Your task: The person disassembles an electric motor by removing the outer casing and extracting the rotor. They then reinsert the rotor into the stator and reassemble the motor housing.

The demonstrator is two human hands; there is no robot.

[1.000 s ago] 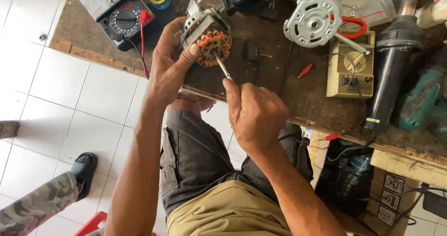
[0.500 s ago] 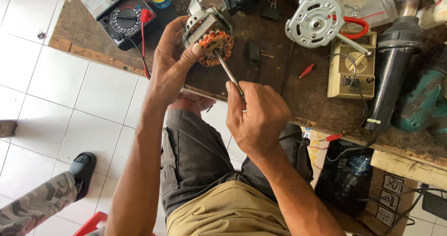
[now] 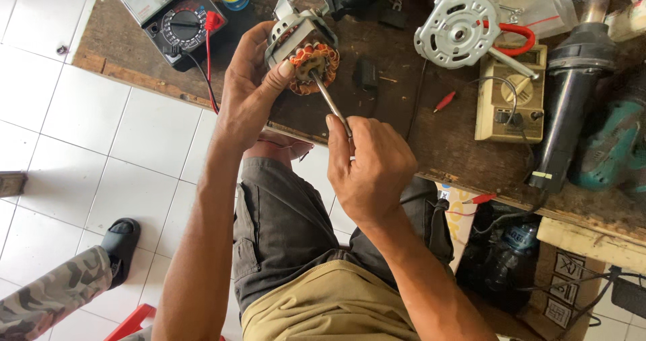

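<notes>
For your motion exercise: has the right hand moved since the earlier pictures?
Yes. The right hand has drawn back from the motor, toward the bench edge.

Bright even daylight, soft shadows under arms, mild glare on white floor tiles (image 3: 81, 132), sharp focus, slight wide-angle edge distortion.

The left hand (image 3: 252, 99) gripped a motor stator (image 3: 303, 48) with copper windings above the wooden workbench (image 3: 404, 126). The right hand (image 3: 370, 169) held a metal rod (image 3: 330, 102), its tip inside the stator. 2 multimeters lay nearby.
</notes>
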